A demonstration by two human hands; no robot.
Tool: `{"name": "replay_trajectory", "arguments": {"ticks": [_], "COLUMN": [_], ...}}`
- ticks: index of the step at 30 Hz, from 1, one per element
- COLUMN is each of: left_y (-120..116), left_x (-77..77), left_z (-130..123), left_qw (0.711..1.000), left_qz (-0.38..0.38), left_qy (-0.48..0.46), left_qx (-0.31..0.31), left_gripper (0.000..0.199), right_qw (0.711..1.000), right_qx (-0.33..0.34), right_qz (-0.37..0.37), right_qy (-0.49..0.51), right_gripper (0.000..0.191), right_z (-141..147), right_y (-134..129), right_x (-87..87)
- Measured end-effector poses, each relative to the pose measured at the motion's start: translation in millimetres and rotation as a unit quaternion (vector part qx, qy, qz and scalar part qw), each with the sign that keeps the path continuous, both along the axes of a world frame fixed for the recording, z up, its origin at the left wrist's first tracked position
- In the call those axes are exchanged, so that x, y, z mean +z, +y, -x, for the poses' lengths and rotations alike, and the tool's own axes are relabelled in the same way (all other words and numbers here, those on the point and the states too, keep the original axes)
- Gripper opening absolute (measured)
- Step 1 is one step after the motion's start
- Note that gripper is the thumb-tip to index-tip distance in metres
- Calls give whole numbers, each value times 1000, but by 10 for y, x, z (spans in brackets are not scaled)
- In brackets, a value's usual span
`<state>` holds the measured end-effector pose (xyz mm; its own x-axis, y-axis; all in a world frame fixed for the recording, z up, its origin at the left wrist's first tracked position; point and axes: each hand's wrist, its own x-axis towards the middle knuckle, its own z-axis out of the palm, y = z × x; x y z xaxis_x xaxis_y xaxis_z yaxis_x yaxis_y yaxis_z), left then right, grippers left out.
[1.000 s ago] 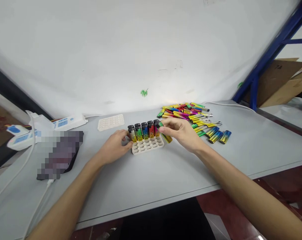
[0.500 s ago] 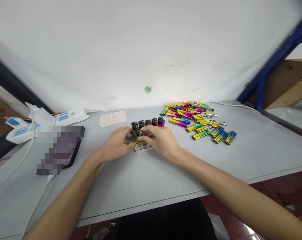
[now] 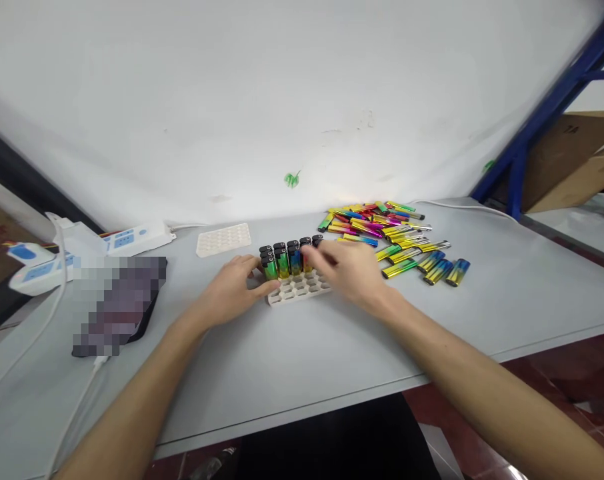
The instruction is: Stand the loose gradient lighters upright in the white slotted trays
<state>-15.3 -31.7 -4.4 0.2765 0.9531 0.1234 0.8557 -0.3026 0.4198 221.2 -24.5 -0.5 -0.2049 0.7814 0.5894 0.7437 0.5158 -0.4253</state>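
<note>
A white tray with shaped holes (image 3: 302,288) lies on the grey table, its front rows bare. Several shiny coloured lighters with black tops (image 3: 283,261) stand upright in its back rows. My left hand (image 3: 235,287) rests at the tray's left side, fingers apart, thumb at its front left near the green lighter (image 3: 269,267). Above the tray's right part is my right hand (image 3: 349,270), blurred and bent over the right-hand lighters; whatever its fingers hold, if anything, is hidden.
A pile of metallic lighters (image 3: 382,227) lies at the right. Behind my left hand is a second white tray (image 3: 224,240). A blurred phone (image 3: 127,303) with a cable and white power strips (image 3: 137,237) are on the left.
My right hand has moved right, away from the tray's left end. The lighter that was between its fingers there now stands in the tray's left part. My left hand has barely moved.
</note>
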Motion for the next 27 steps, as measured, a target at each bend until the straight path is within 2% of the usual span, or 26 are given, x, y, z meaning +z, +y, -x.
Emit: {"name": "replay_trajectory", "arguments": {"ticks": [2,4,8,12,16,20,23,25,27], "left_y": [8,13,18,14,6,6,11,12,13], "left_x": [-4,-8,-20,-21,-3,-2,-11,-13,-11], "left_z": [5,7,2,-4,-10,-4,8,11,8], "left_qw": [1000,1000,1000,1000,1000,999,1000,1000,1000], "left_qz": [5,9,13,18,20,28,25,26,29], "left_qy": [2,5,8,3,-1,-7,-3,-4,-6], "left_qx": [1,6,15,15,17,13,14,13,11], "left_gripper": [34,34,35,39,40,43,43,43,43], "right_qw": [994,984,968,958,961,977,990,992,975], "right_qx": [-110,-167,-155,-156,-152,-137,-127,-93,-32], "right_qz": [-14,9,55,100,92,49,27,64,128], "right_qy": [-19,-67,-192,-219,-212,-157,-51,58,181], "right_gripper": [45,34,28,30,27,24,22,23,27], "right_z": [-324,-641,-1009,-1016,-965,-937,-889,-840,-783], "right_y": [93,211,376,374,347,354,340,312,276], "right_x": [5,-36,-176,-244,-258,-248,-201,-165,-140]}}
